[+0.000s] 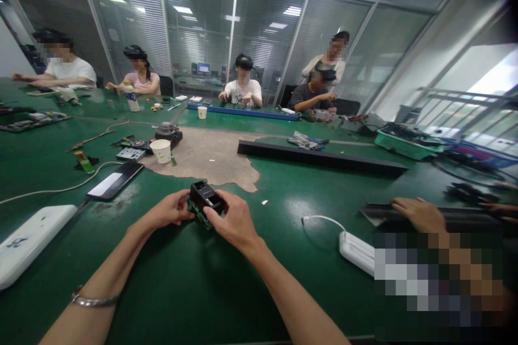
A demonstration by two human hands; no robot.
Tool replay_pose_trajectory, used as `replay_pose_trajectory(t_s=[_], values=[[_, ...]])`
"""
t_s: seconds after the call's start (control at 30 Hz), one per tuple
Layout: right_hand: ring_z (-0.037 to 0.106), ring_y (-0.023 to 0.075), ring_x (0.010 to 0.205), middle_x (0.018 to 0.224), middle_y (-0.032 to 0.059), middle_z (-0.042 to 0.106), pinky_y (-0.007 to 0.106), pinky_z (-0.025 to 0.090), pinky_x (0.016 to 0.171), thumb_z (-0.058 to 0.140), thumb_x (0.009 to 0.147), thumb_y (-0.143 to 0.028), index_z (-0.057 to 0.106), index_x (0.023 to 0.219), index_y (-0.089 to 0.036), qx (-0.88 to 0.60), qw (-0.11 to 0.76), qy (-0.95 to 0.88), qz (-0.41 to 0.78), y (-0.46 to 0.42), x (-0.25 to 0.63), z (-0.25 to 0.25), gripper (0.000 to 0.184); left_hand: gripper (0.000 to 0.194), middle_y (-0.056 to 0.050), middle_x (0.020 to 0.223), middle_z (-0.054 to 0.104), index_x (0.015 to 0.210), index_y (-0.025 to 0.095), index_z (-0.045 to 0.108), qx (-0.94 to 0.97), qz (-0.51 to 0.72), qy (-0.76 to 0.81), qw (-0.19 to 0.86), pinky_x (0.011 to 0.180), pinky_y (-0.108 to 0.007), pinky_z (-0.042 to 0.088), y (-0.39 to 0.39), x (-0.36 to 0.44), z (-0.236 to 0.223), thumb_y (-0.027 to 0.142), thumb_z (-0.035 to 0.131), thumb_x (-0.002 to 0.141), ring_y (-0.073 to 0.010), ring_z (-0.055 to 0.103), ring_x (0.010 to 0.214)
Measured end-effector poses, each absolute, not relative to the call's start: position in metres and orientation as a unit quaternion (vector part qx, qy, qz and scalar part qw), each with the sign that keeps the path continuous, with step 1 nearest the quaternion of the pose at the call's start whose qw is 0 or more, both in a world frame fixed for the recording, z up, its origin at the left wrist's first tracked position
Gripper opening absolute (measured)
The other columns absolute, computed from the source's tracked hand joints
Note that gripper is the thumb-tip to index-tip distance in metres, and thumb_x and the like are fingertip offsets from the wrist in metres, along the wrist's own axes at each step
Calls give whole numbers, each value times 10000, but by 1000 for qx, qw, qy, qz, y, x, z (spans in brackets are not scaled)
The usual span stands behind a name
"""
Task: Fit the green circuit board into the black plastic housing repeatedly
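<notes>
Between my two hands is a small black plastic housing (205, 194), held just above the green table. Along its lower left side shows a green circuit board (199, 214), partly hidden under the housing; whether the two are fastened together I cannot tell. My left hand (175, 209) pinches the board's left edge, fingers closed. Over the right side of the housing my right hand (234, 215) is closed, with the thumb in front and the fingers behind. A metal bracelet (96, 299) circles my left wrist.
Left of my hands lie a phone (117, 179) and a white power bank (36, 245). A paper cup (161, 151) stands beyond them. A long black bar (319, 158) lies ahead. At right, a co-worker's hand (423, 214) rests near another white power bank (356, 252).
</notes>
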State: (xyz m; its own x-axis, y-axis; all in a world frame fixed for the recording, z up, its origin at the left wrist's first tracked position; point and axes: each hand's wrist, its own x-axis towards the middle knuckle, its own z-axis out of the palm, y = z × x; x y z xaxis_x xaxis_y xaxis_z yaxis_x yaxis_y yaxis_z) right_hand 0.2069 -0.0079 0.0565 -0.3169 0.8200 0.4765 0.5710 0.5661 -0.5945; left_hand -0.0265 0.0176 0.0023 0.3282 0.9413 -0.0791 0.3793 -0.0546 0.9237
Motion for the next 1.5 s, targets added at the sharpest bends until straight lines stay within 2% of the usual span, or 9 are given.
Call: replay_pose_trajectory(t_s=[0.13, 0.23, 0.5, 0.67, 0.83, 1.0, 1.27, 1.33, 1.5], values=[[612, 217, 892, 954, 61, 675, 335, 467, 822, 610, 806, -338, 619, 1084, -191, -429, 367, -814, 135, -11, 201, 51, 315, 619, 73, 674, 472, 1259, 177, 463, 671, 301, 494, 465, 429, -185, 395, 18, -28, 2, 312, 719, 712, -71, 478, 474], [601, 239, 961, 1005, 79, 666, 363, 461, 865, 611, 802, -341, 595, 1133, -195, -432, 357, -819, 121, -13, 200, 48, 362, 706, 75, 683, 464, 1317, 190, 414, 665, 305, 487, 477, 441, -184, 402, 16, -29, 4, 297, 733, 696, -71, 472, 496], [595, 277, 992, 1073, 111, 650, 409, 473, 881, 654, 766, -419, 528, 1235, -180, -451, 302, -831, 123, -16, 205, 36, 541, 894, 73, 705, 490, 1446, 203, 257, 641, 296, 484, 516, 473, -199, 417, 10, -28, 16, 249, 732, 690, -77, 486, 532], [555, 280, 1087, 1168, 133, 609, 424, 456, 928, 639, 784, -455, 492, 1297, -160, -433, 332, -826, 138, -17, 205, 35, 610, 885, 65, 726, 528, 1445, 200, 247, 640, 289, 493, 514, 457, -214, 422, 11, -34, 19, 310, 733, 713, -81, 521, 483], [546, 279, 1102, 1189, 138, 601, 429, 443, 947, 651, 776, -405, 495, 1300, -151, -422, 355, -823, 139, -18, 200, 31, 602, 833, 69, 706, 523, 1427, 195, 294, 628, 315, 488, 518, 462, -229, 437, 13, -39, 21, 346, 726, 731, -80, 518, 467], [589, 264, 1021, 1118, 120, 641, 419, 461, 917, 604, 810, -305, 535, 1258, -165, -422, 352, -822, 147, -18, 197, 25, 474, 837, 53, 709, 554, 1420, 190, 307, 630, 292, 470, 544, 468, -230, 444, 13, -34, 19, 320, 742, 716, -96, 552, 482], [593, 233, 1097, 1227, 81, 620, 371, 464, 956, 557, 843, -333, 526, 1282, -199, -463, 448, -746, 166, -1, 213, 51, 460, 786, 19, 748, 596, 1390, 174, 350, 636, 284, 462, 549, 512, -257, 462, 17, -34, 10, 315, 736, 720, -125, 580, 550], [605, 238, 1087, 1200, 84, 638, 369, 467, 950, 571, 817, -326, 548, 1259, -197, -508, 437, -725, 160, 9, 223, 53, 461, 774, 13, 771, 598, 1386, 174, 364, 633, 281, 467, 550, 529, -270, 469, 17, -34, 11, 318, 735, 722, -127, 584, 564], [646, 263, 1009, 1076, 75, 696, 369, 488, 888, 611, 732, -293, 621, 1153, -216, -586, 334, -716, 179, 28, 247, 45, 428, 774, 6, 806, 592, 1389, 161, 363, 624, 277, 476, 554, 538, -276, 465, 17, -35, 11, 333, 729, 728, -128, 588, 581]])
